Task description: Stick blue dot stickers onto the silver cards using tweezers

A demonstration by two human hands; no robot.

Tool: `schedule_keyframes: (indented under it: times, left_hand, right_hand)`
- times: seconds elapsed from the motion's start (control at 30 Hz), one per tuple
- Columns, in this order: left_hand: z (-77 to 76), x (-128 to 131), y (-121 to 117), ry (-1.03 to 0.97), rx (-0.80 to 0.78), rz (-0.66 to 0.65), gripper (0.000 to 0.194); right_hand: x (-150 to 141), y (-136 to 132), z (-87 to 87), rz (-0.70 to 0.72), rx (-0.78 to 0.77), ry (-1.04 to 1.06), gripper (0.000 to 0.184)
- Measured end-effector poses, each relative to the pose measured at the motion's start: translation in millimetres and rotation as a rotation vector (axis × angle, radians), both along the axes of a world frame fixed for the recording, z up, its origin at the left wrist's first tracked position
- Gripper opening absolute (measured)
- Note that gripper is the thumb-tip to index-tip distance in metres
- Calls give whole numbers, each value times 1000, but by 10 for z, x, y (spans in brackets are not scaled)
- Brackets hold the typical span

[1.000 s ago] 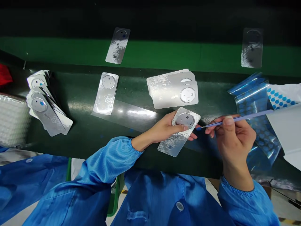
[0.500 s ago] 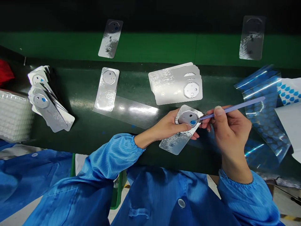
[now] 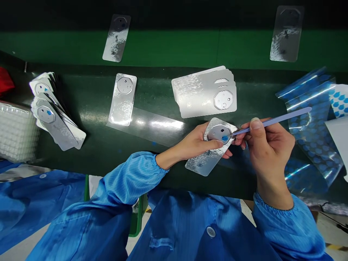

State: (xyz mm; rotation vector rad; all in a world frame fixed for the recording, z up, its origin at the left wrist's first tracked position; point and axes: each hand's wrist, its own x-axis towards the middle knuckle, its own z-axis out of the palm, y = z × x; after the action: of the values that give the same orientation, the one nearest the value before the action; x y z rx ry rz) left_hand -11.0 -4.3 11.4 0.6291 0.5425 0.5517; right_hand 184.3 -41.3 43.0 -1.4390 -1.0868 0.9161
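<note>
My left hand grips a shiny silver plate with a round-cornered octagonal area at its upper end; the thumb lies across the face and the fingers go underneath. A small blue sticker sits on that octagonal area near a dark hole. Between thumb and fingers, my right hand pinches lilac tweezers. Their tips are at the blue sticker; whether they grip it cannot be made out. Just beyond lies a fanned stack of similar silver plates.
More plates are piled at left beside a clear bubbled tray. One plate overlaps a clear film strip. Blue-dotted film sheets lie at right. Single plates rest at the back. A blue sleeve shows at lower left.
The view has shifted slightly. My left hand still holds the plate, and the tweezer tips remain at the blue sticker with little visible motion.
</note>
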Motion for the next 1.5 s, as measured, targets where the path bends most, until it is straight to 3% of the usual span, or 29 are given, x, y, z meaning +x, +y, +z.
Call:
schedule_keyframes:
  times: [0.37, 0.53, 0.57, 0.63, 0.73, 0.8, 1.07, 1.27, 1.5]
  left_hand:
    - [44, 15, -22, 49, 93, 39, 43]
    - [78, 62, -55, 28, 28, 116, 49]
    - [71, 64, -60, 23, 26, 129, 54]
    - [41, 65, -68, 28, 42, 175, 64]
    - [-11, 65, -82, 65, 101, 279, 73]
    - [-33, 71, -93, 50, 131, 306, 72]
    - [-91, 103, -170, 78, 152, 331, 72]
    - [-119, 127, -221, 95, 296, 360, 76]
    - [-121, 105, -181, 107, 257, 351, 60]
  right_hand:
    - [-40, -52, -15, -28, 39, -93, 32]
    - [-64, 25, -61, -223, 450, -97, 28]
    - [-68, 28, -65, -223, 460, -95, 25]
    - [-84, 5, -73, -142, 311, -76, 19]
    - [-135, -58, -95, 106, -20, 50, 28]
    - [-184, -80, -116, 192, -102, 130, 33]
    - [-319, -67, -175, 122, -70, 67, 26]
    - [-341, -80, -250, 54, -42, 160, 16]
    - [-276, -56, -293, 115, -87, 246, 18]
